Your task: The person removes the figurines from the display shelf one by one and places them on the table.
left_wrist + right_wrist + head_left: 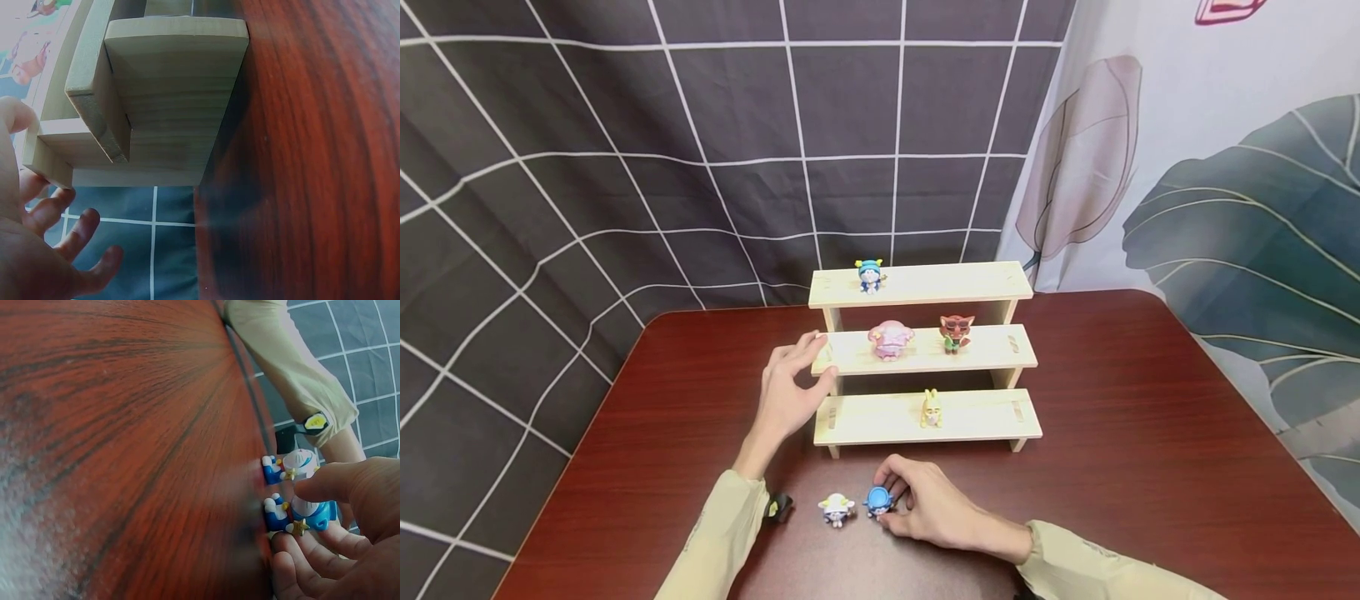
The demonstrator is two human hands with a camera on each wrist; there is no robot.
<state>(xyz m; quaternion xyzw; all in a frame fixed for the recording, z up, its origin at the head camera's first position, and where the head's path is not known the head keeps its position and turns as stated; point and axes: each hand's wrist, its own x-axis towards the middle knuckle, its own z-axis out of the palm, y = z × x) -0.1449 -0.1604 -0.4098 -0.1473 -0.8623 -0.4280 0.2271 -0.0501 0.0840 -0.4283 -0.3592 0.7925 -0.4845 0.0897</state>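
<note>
My right hand (936, 508) has thumb and fingers around a small blue-hatted figurine (877, 498), low over or on the table. In the right wrist view this figurine (315, 515) shows blue and white parts and a gold star. Beside it stands a white figurine with yellow horns (836, 508). My left hand (790, 387) holds the left end of the middle board of a three-tier wooden shelf (917, 421), thumb at the front; in the left wrist view fingertips (59, 197) lie by the board's corner.
On the shelf's top board is a blue figurine (870, 275). A pink figurine (891, 340) and a red fox figurine (955, 333) stand on the middle one, a yellow rabbit figurine (931, 410) on the lowest. A dark gridded curtain (850, 100) hangs behind the red-brown table (1120, 433).
</note>
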